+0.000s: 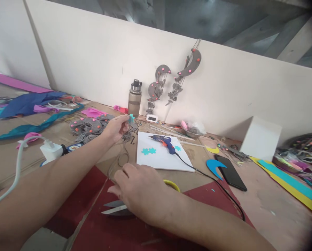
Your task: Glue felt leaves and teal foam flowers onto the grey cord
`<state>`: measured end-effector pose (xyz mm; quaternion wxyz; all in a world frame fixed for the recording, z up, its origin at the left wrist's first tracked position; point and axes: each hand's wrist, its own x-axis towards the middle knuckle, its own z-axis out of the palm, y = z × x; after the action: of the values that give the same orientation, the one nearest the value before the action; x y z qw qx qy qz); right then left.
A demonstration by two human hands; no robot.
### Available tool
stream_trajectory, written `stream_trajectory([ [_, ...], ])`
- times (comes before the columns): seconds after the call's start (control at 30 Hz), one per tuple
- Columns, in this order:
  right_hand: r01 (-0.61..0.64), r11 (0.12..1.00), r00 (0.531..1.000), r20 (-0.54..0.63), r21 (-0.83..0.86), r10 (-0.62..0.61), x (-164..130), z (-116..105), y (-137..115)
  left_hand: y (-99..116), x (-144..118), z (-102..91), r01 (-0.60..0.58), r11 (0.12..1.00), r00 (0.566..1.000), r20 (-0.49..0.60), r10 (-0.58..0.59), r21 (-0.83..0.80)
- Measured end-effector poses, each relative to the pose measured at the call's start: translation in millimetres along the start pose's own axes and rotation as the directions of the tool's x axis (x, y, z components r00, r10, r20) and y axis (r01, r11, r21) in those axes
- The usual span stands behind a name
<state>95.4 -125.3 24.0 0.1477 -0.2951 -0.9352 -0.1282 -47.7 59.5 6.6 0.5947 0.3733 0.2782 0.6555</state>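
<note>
Up near the bottle, my left hand (116, 126) is closed, pinching a small teal felt flower (131, 119) between thumb and fingertips. A thin grey cord (126, 153) hangs below this hand and curves down to the fingers of my right hand (140, 186). My right hand is closed with curled fingers at the cord; its exact grip is partly hidden. Beneath it, scissors (114, 211) with a yellow handle lie on a red surface (93, 226), blades parted. More teal flowers (148, 151) rest on a white board (156, 162) beside a blue glue gun (166, 143).
A water bottle (134, 101) stands by the wall. Grey felt moon garlands (189, 66) hang there, and another grey felt piece (86, 126) lies left. The glue gun's black cable (210, 174) crosses rightwards past a blue crescent (213, 166) and a phone (231, 174). A white charger (51, 150) sits left.
</note>
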Motion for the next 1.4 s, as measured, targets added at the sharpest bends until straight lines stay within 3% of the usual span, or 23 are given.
stream_trajectory([
  [0.1,0.13,0.991,0.977,-0.174,0.043,-0.121,0.2,-2.5,-1.3,-1.6,2.4,-3.7,-0.024,0.999,1.0,-0.001,0.024,0.041],
  [0.2,0.266,0.962,0.932,-0.27,0.06,-0.241,-0.9,11.9,-3.2,-9.1,0.5,-3.8,-0.013,0.995,0.999,0.031,0.01,0.095],
  [0.37,0.424,0.902,0.889,-0.228,0.081,-0.397,-4.1,45.4,1.2,-35.8,-4.6,-5.8,0.026,0.98,0.999,0.039,-0.035,0.199],
  [0.5,0.406,0.898,0.909,-0.183,0.17,-0.376,-5.0,49.0,10.3,-48.0,-1.0,-11.1,0.038,0.965,0.994,0.093,-0.064,0.259],
  [0.63,0.378,0.9,0.924,-0.154,0.216,-0.351,-6.4,42.8,15.1,-49.5,3.2,-14.5,0.044,0.959,0.997,0.053,-0.061,0.279],
  [0.83,0.198,0.922,0.972,-0.189,0.334,-0.14,-3.0,42.3,8.4,-51.0,3.7,-14.8,0.044,0.947,0.992,0.099,-0.08,0.318],
  [1.0,0.117,0.944,0.99,-0.114,0.309,-0.085,-0.3,41.7,5.1,-51.9,3.1,-15.5,0.0,0.942,0.991,0.124,-0.044,0.337],
  [1.4,0.142,0.933,0.986,-0.129,0.331,-0.104,1.8,53.7,10.0,-46.0,-3.7,-9.8,0.035,0.957,0.992,0.103,-0.067,0.287],
])
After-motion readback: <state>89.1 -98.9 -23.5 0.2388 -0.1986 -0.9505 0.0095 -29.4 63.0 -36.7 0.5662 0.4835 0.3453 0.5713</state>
